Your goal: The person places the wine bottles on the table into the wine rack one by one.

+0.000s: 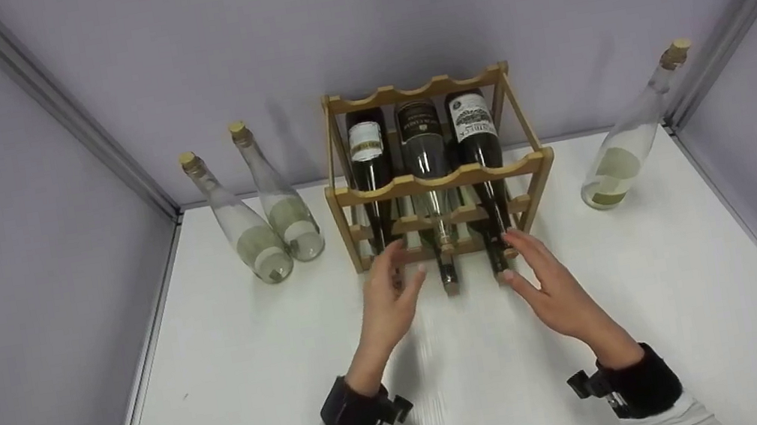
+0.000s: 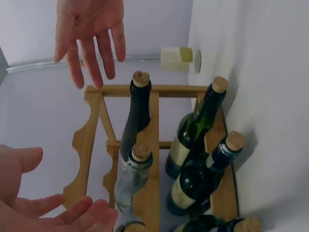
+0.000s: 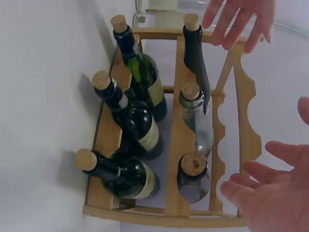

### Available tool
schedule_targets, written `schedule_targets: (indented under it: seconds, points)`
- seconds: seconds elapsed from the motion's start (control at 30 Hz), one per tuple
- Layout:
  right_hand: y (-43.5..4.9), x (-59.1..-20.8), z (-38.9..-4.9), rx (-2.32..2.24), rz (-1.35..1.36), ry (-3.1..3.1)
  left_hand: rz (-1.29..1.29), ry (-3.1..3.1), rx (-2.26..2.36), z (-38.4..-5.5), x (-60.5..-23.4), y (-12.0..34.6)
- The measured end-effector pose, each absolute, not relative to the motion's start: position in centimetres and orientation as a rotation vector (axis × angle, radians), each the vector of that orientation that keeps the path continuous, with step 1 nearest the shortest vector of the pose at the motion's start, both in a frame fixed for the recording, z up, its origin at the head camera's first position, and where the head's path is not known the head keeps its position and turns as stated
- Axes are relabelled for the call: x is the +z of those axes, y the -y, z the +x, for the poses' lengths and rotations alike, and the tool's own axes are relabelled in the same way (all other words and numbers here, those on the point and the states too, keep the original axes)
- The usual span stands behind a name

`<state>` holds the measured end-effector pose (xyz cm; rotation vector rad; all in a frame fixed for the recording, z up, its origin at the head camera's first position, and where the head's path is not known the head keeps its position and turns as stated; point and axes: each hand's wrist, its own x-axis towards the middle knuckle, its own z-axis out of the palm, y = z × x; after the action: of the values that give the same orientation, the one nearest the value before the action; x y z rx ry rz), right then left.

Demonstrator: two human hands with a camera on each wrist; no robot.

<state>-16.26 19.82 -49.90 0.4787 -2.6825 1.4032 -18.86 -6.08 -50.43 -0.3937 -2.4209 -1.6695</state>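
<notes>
A wooden wine rack (image 1: 340,199) lies between and beyond the two hands, bottle necks pointing toward me. Its upper tier holds a dark bottle (image 1: 372,172) at left, a clear bottle (image 1: 426,159) in the middle and another dark bottle (image 1: 483,150) at right. Three corked dark green bottles (image 3: 145,77) fill the lower tier. My left hand (image 1: 389,302) is held out before the rack's left side, fingers extended, nothing in it. Opposite, my right hand (image 1: 559,298) hovers by the right-hand necks, fingers spread and empty. Both wrist views show the hands apart from the bottles.
Two clear corked bottles (image 1: 254,240) (image 1: 293,222) stand on the white table (image 1: 239,386) left of the rack. Another clear corked bottle (image 1: 617,163) stands to its right. Grey panels (image 1: 211,64) enclose the table at the back and both sides.
</notes>
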Motion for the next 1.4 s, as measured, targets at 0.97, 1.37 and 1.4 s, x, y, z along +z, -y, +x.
schedule_targets:
  seconds: [0.97,1.37,1.4]
  points:
    - [-13.7,-52.4,-15.9,1.688,0.870,2.924,0.280,2.230,-1.536,-21.3,-55.5,16.2]
    - [-10.9,-52.9,-16.5,1.687,0.969,2.982,0.517,2.310,-1.489,-24.1,-57.3,20.8]
    - [-10.7,-53.0,-16.6,1.686,0.984,2.982,0.533,2.307,-1.486,-24.3,-57.4,21.1]
